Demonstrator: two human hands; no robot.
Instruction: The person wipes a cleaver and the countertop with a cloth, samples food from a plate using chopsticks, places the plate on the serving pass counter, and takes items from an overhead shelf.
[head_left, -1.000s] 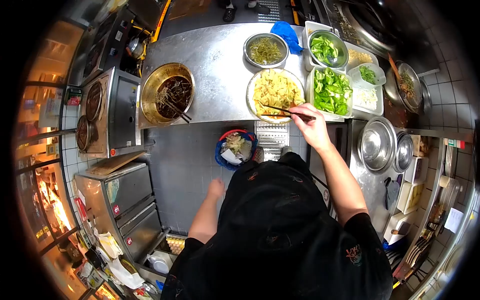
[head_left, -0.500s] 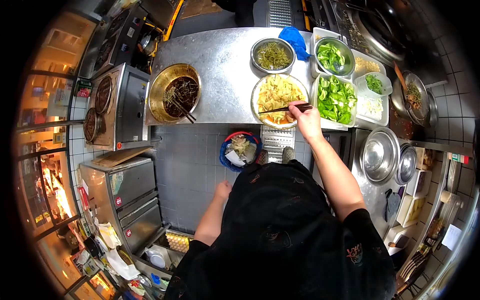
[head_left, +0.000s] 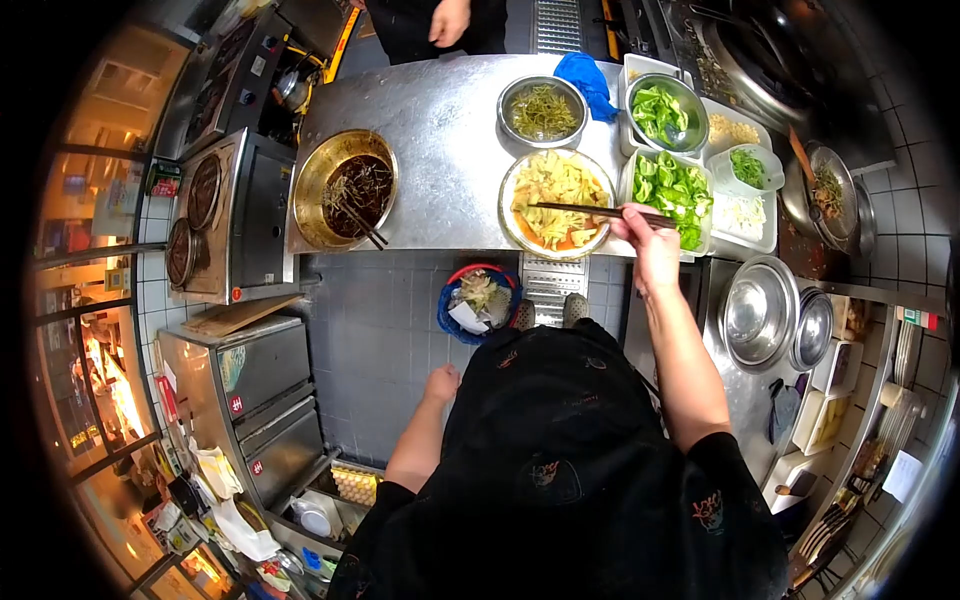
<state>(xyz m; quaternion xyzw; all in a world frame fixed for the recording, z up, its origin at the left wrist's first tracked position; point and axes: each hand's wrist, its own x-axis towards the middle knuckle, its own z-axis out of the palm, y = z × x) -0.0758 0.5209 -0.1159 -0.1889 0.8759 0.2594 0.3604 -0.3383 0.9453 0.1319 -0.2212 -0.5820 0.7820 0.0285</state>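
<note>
My right hand is closed around a pair of dark chopsticks, their tips pointing left above a bowl of yellow sliced food in reddish oil. Behind that bowl stands a metal bowl of green strips. Just right of the chopsticks is a tub of cut green peppers. My left hand hangs low beside my body, curled, away from the counter, with nothing visible in it.
On the steel counter sits a golden bowl of dark food with chopsticks in it. A blue cloth lies behind. A blue bin stands near my feet. Another person's hand shows across the counter.
My right hand has moved slightly right and toward me, and the chopsticks now lie flatter over the bowl. Another person has come into view across the counter.
</note>
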